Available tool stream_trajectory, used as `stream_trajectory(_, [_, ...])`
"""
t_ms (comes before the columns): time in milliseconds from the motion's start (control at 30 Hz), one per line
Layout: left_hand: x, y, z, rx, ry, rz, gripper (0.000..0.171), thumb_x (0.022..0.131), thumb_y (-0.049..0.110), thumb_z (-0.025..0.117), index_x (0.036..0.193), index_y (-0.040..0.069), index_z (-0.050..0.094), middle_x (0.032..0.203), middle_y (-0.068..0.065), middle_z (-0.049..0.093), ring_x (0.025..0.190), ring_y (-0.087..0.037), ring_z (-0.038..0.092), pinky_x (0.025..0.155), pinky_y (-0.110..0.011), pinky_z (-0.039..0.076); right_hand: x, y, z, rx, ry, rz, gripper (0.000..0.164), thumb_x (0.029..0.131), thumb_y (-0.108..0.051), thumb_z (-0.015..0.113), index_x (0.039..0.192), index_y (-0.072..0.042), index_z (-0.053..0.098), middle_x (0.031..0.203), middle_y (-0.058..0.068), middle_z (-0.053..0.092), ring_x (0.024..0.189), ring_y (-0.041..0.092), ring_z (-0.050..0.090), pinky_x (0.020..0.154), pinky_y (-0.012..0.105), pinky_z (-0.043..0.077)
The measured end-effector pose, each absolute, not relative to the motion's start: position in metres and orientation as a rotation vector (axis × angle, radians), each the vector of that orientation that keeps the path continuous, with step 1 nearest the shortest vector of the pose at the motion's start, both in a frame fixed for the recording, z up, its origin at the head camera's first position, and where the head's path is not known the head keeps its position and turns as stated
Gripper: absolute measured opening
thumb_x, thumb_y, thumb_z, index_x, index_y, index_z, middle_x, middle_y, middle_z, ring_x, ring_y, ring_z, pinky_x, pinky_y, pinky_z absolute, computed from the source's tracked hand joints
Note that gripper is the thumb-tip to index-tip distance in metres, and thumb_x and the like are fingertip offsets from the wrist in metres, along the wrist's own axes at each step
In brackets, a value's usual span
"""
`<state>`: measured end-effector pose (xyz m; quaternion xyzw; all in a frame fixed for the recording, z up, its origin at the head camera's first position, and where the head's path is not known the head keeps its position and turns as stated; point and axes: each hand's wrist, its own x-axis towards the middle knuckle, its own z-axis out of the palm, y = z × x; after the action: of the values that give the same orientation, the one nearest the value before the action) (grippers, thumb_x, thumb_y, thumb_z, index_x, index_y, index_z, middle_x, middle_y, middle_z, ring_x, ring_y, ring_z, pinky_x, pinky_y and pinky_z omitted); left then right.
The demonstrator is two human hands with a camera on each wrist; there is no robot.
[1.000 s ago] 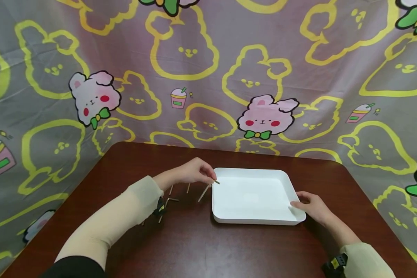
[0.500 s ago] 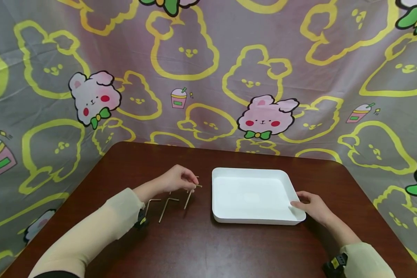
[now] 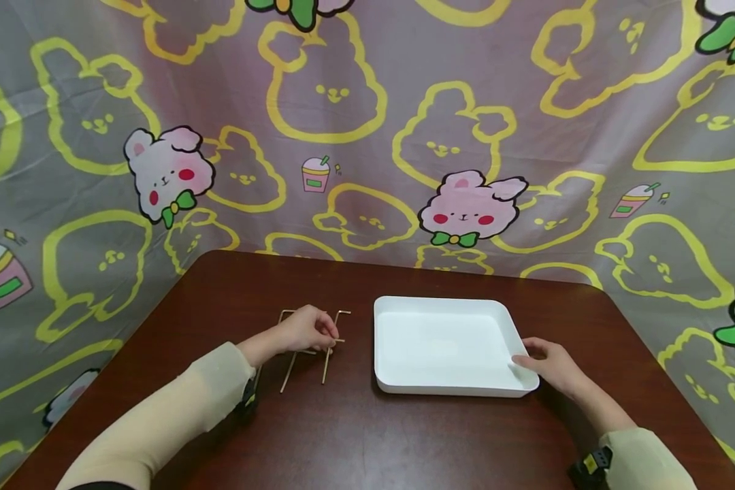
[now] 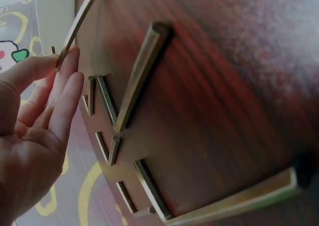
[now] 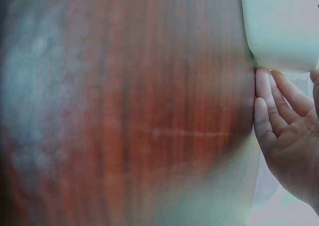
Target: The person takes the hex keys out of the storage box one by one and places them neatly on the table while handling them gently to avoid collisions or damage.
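My left hand [image 3: 306,329] pinches a brass-coloured hex key [image 3: 326,367] by its bend, between thumb and fingertips. In the left wrist view the long arm of that hex key [image 4: 79,27] slants up from the fingertips. Several more L-shaped hex keys lie around and under this hand, among them one nearer the front [image 3: 288,373] and one behind [image 3: 341,313]. A shallow white tray [image 3: 453,347] stands to their right, with nothing in it. At its right side my right hand [image 3: 554,367] grips the rim, thumb over the inside and fingers against the outer wall.
The things stand on a dark red-brown wooden table [image 3: 367,435]. Behind it and at both sides hangs a grey-pink curtain [image 3: 367,163] with yellow outlines and rabbit faces. Each wrist wears a small black camera [image 3: 591,466].
From the tray's left edge my left hand has moved left and toward the front, over the hex keys, with a hex key in its fingers. The right hand and tray stay put.
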<state>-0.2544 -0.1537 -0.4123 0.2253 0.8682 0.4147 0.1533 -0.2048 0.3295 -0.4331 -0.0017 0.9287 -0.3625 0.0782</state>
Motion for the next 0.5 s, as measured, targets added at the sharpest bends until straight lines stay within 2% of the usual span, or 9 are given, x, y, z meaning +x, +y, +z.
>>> stream_trajectory(200, [-0.2559,-0.1505,-0.4147,0.697,2.602,1.034,0.005,0.081,0.0,0.073,0.08,0.004,0.07,0.064,0.002,0.063,0.052,-0.007,0.055,0.05,-0.022,0.046,-0.2049,0.3304,-0.4338,-0.017,2.795,-1.083,0.06,0.089,-0.033,0.072,0.124,0.011,0.053,0.116,0.028,0.06,0.1,0.035,0.057,0.082,0.046,0.049])
stream_trajectory(500, [-0.2538,-0.1452,-0.418,0.712,2.649,0.924,0.01,0.079,0.0,0.074,0.075,0.007,0.069,0.059,0.004,0.059,0.049,-0.009,0.055,0.047,-0.023,0.048,-0.2049,0.3297,-0.4332,0.008,2.77,-1.094,0.061,0.089,-0.034,0.071,0.126,0.011,0.052,0.117,0.028,0.059,0.102,0.036,0.057,0.083,0.046,0.049])
